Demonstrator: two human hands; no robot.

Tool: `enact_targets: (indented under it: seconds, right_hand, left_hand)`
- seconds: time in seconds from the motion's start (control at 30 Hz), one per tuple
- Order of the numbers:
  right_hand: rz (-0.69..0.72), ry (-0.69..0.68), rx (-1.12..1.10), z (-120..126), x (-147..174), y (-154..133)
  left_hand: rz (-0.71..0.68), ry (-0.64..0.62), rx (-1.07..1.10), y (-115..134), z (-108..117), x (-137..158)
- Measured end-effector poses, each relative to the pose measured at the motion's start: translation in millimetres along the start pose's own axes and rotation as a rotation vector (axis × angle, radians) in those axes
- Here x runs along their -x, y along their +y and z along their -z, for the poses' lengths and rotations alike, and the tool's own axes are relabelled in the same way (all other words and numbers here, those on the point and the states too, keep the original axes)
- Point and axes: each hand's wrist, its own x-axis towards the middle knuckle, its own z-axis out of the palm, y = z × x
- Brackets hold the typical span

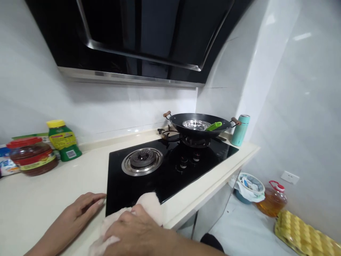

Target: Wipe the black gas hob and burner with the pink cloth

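My right hand (pixel 133 229) is closed around a pale pink cloth (pixel 151 206), pressing it on the near left corner of the black glass gas cooktop (pixel 125 192). Part of the cloth spills over onto the cream countertop (pixel 29 202). My left hand (pixel 82 209) lies flat on the counter just left of the cooktop, fingers stretched out and holding nothing. Ahead of both hands is the left burner (pixel 142 158) with its steel ring, its pan support off. Two control knobs (pixel 183 162) sit at the middle of the glass.
A black wok (pixel 176 122) with a steel strainer-like dish and green-handled tool rests on the right burner. A teal bottle (pixel 239 131) stands beyond it. Jars (pixel 34 156) and a green bottle (pixel 64 140) stand left. A range hood (pixel 149 35) overhangs. Bin (pixel 243 197) and oil jug (pixel 273 201) are on the floor.
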Motion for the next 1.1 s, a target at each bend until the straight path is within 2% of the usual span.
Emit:
enact_targets:
  seconds: [0.17,0.33,0.4,0.47,0.53,0.6,0.67,0.77,0.87,0.93,1.1]
  right_hand:
    - [-0.376,0.153,-0.016,20.5,82.2,52.1]
    - [-0.724,0.301,0.209,56.1,182.9,140.5]
    - [-0.908,0.263,0.346,74.0,216.7,175.8]
    - [-1.143,0.264,0.446,91.4,243.0,203.2]
    - [-1.291,0.295,0.493,105.7,259.7,220.0]
    - [-1.381,0.324,0.52,113.9,265.5,226.1]
    - [-1.417,0.33,0.535,113.9,260.5,221.9]
    - [-1.346,0.303,0.524,97.7,236.0,196.4]
    - [-1.177,0.272,0.487,67.1,197.5,149.1]
    - [-1.04,0.303,0.449,42.8,167.4,110.1]
    - [-0.803,0.382,0.155,-16.5,93.3,24.4]
  left_hand:
    - [0.0,-0.04,0.013,-3.5,-3.2,0.0]
    - [-0.031,-0.031,0.0,-3.3,-5.5,0.4]
    - [-0.037,-0.038,-0.005,-2.1,-4.3,-0.1]
    - [-0.037,-0.057,-0.003,0.4,-2.4,-0.2]
    - [-0.038,-0.073,-0.007,5.4,-0.5,0.4]
    - [-0.029,-0.068,-0.026,13.6,0.9,1.7]
    - [-0.017,-0.057,-0.051,23.5,1.6,3.0]
    - [-0.018,-0.061,-0.1,38.5,2.6,4.0]
    - [0.001,-0.089,-0.133,56.5,4.2,7.9]
    - [-0.014,-0.089,-0.11,75.7,4.4,15.5]
    - [-0.208,-0.085,0.019,148.7,-9.1,48.7]
